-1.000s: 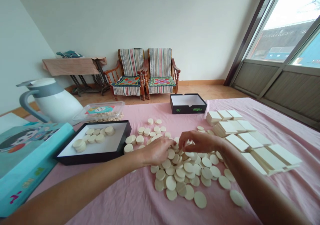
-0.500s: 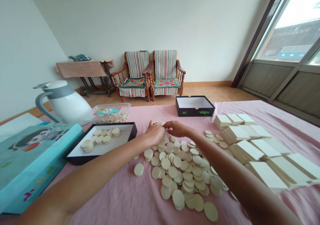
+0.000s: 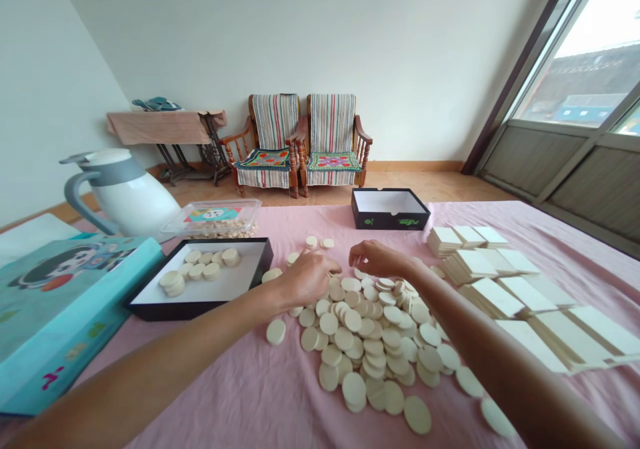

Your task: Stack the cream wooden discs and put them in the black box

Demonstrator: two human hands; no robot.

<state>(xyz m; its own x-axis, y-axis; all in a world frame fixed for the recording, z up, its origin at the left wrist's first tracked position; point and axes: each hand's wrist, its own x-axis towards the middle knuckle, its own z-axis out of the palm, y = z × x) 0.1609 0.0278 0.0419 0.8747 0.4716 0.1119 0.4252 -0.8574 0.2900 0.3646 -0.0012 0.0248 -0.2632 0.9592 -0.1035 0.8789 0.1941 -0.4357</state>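
Observation:
A heap of round pale wooden discs [image 3: 367,329] lies on the pink cloth in front of me. My left hand [image 3: 311,277] is at the heap's far left edge, its bent fingers closed low over the discs. What those fingers hold, if anything, is hidden. Just across a small gap, my right hand [image 3: 377,258] hovers above the far edge of the heap, its fingers loosely curled and apart, with no disc visible in them. Beyond both hands, two small stacks of discs [image 3: 319,242] stand on the cloth.
On the left, a black-sided tray [image 3: 257,262] holds several disc stacks, beside a turquoise box [image 3: 125,289], a thermos jug [image 3: 135,196] and a clear plastic box [image 3: 220,216]. A black box [image 3: 390,221] stands at the back. Rectangular wooden boards [image 3: 520,289] are piled right.
My hands have drawn apart and back from the small stacks beyond the heap, which now show uncovered. My left hand has come down nearer me; my right hand has shifted right.

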